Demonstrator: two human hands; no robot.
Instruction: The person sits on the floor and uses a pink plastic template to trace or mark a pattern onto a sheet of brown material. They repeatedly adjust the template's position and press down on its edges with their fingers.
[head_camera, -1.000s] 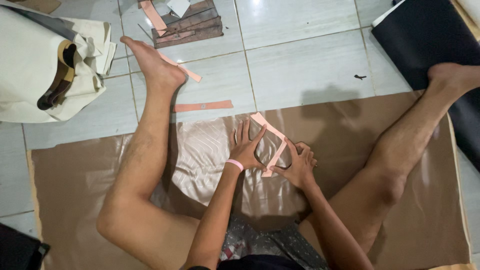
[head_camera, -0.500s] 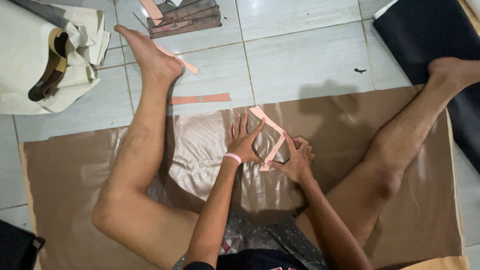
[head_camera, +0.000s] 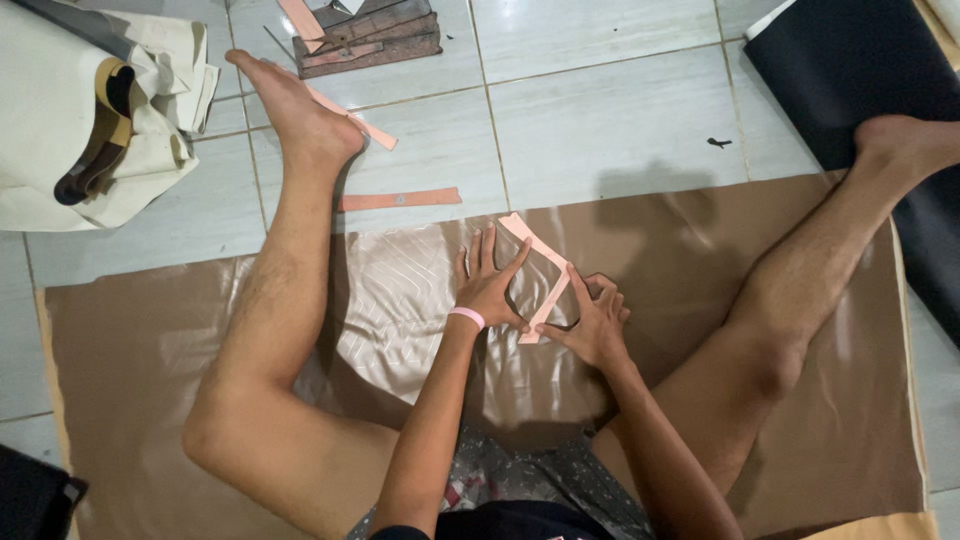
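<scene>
Here, left hand (head_camera: 492, 290): flat, fingers spread wide, pressing the pink paper pattern (head_camera: 543, 275) onto the brown sheet (head_camera: 690, 260).
Right hand (head_camera: 595, 325): fingers curled narrow, touching the pattern's right edge.
Pattern: between both hands, mid-sheet on the floor (head_camera: 600, 90).

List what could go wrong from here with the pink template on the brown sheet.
1. The left hand and right hand pin the pink template only by fingertips; on the glossy brown sheet it may slide.
2. The sheet looks wrinkled near the hands, so the template may not lie flat.
3. The sheet lies under both legs; a shifting left leg could drag it.
</scene>
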